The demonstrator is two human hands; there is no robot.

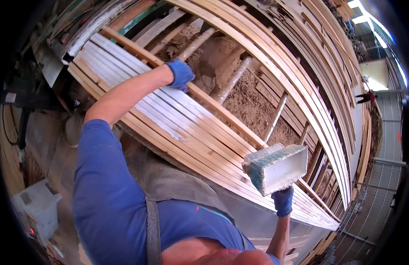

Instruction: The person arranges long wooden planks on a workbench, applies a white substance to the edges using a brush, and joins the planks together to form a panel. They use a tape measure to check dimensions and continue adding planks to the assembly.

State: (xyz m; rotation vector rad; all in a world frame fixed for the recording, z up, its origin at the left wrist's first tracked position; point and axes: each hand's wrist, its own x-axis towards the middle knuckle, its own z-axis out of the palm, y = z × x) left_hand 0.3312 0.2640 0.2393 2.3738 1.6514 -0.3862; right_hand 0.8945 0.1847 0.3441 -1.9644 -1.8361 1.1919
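- The left hand (181, 74), in a blue glove, rests with fingers curled over a long pale wooden slat (222, 115) — one lying along the row of white-coated wooden slats (169, 117).
- The right hand (283, 201), also blue-gloved, is closed around the underside of a rectangular white plastic tub (277, 168) — raised just above the slats' near edge.
- Sawdust (248, 106) lies beyond the slats, among metal rollers (233, 79).

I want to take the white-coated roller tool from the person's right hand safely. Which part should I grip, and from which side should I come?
Grip the handle just under the gloved right hand, coming from below, on the person's side of the wooden slats. The roller tool is held upright with its wide, white-coated head on top, which looks wet, so only the narrow lower part seems clean to hold. Most of the handle is hidden by the glove.
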